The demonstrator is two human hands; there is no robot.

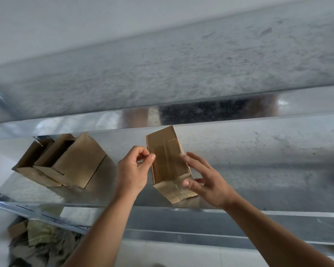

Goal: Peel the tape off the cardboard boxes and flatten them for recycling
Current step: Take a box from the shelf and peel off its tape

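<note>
The left grip is curled, thumb and forefinger pinched together at the left edge of the small box, on what looks like the end of the clear tape running down its upper face (the sliver between the tips is too thin to be sure of). The right grip steadies the same box, thumb pressed on the lower front face and fingers spread along its right side. The box stands tilted on the metal bench, near the front edge, between both hands. Well apart to the left, a cluster of open cardboard boxes sits on the same bench, flaps up. Below the bench at lower left lies a blurred heap of scraps
</note>
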